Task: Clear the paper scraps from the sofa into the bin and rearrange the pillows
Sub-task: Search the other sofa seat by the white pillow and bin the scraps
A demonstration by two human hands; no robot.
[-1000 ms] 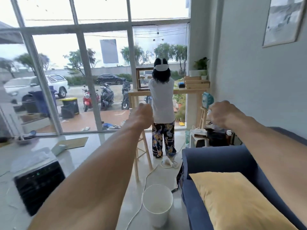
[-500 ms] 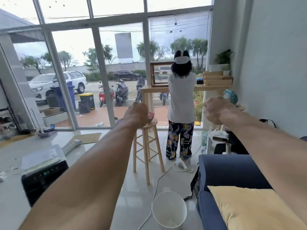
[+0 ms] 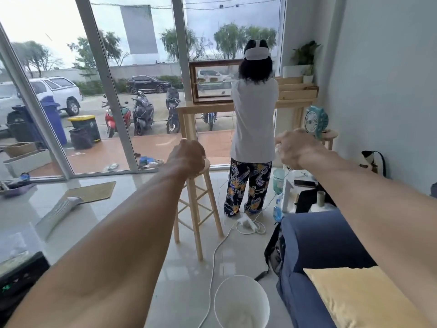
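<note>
Both my arms are stretched straight out in front of me. My left hand (image 3: 189, 155) is curled into a fist, seen from the back, in front of the wooden stool's seat. My right hand (image 3: 295, 150) is also a fist, held level with it to the right; I see nothing held in either. A white bin (image 3: 260, 290) stands on the floor below, beside the arm of the blue sofa (image 3: 319, 237). A yellow pillow (image 3: 359, 297) lies on the sofa seat under my right forearm. No paper scraps are visible.
A wooden stool (image 3: 196, 209) stands ahead, and a person (image 3: 254, 119) with their back to me is at a wooden counter by the window. A white cable (image 3: 212, 261) runs across the floor past the bin. A black appliance (image 3: 19, 278) sits at the lower left.
My view has moved closer to the stool and the window, so the sofa and pillow have slid toward the lower right. Both arms stay outstretched with the fists unchanged.
</note>
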